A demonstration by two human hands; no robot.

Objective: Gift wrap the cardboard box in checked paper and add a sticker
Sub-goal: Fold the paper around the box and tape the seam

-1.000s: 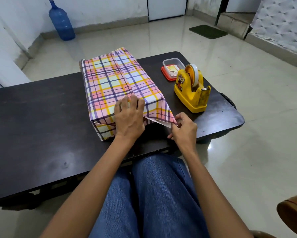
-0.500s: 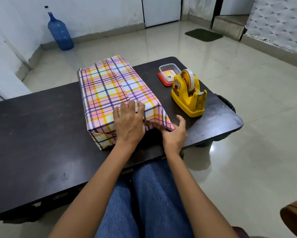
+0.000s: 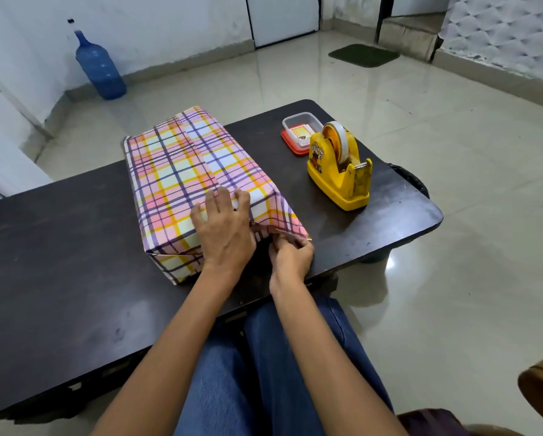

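Your left hand [image 3: 224, 229] still presses flat, fingers straight, on the wrapped box [image 3: 175, 171] lying on the table [image 3: 59, 247]. Your right hand [image 3: 290, 254], open half a second ago, now pinches the paper flap [image 3: 282, 229] at the box's near right corner.

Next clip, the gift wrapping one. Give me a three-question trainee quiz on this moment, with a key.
1. True or false: the yellow tape dispenser stands on the table, to the right of the wrapped box.
2. What is the right hand doing? A: pulling tape from the dispenser. B: pinching a flap of checked paper at the box's near right corner. C: resting on the lap.
3. Which hand lies flat on the box's top, near its front edge?
Key: 1 true. 2 B. 3 the left hand.
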